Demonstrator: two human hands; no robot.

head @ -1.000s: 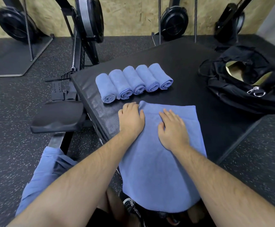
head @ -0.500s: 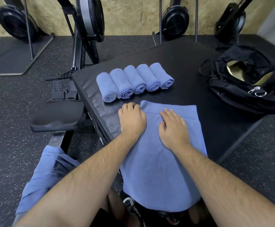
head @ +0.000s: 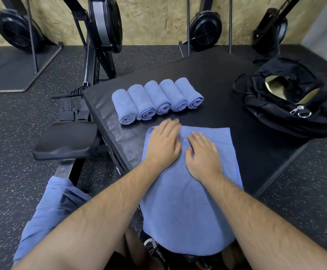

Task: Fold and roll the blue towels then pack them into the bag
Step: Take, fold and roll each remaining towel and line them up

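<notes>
A folded blue towel (head: pixel 188 201) lies flat on the black padded box (head: pixel 227 98), its near end hanging over the front edge. My left hand (head: pixel 163 142) presses flat on the towel's far left part, fingers straight and blurred. Beside it my right hand (head: pixel 203 152) lies flat on the towel near its middle. Several rolled blue towels (head: pixel 156 100) sit in a row just beyond the hands. The black bag (head: pixel 287 106) stands open at the right of the box, its zipper pull showing.
More blue towels (head: pixel 49 209) are draped at the lower left, below a black rower seat (head: pixel 65 141). Rowing machines and flywheels (head: pixel 104 22) stand along the board wall behind. Speckled rubber floor surrounds the box.
My left hand has slid forward and to the right along the towel's far edge. The right hand has stayed nearly in place.
</notes>
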